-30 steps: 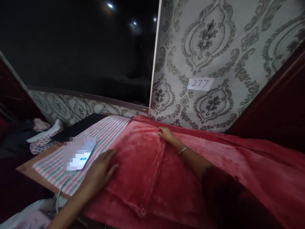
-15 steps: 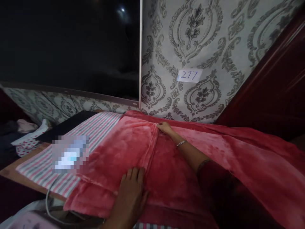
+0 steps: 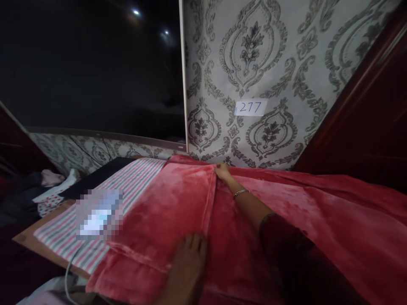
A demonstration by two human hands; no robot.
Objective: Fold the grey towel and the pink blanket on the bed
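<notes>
A red plush blanket [image 3: 181, 199] lies spread over a table, with a folded layer whose edge runs toward me from the far side. At the far end of that edge, my right hand [image 3: 222, 173] pinches the blanket between thumb and fingers. My left hand [image 3: 190, 260] rests palm down on the near part of the blanket, beside the same edge. Its fingers lie on the cloth, and its thumb is hard to make out in the dark.
A pixelated object [image 3: 100, 215] with a cable lies left of the blanket on a striped cloth [image 3: 143, 171]. Behind stand a large dark screen [image 3: 95, 72] and a patterned wall with a paper label [image 3: 250, 107] reading 277. A dark red panel [image 3: 365, 101] slants at right.
The view has tilted slightly, so the wall sits lower in it. My left hand has slid a little to the right along the blanket. My right hand keeps its pinch.
</notes>
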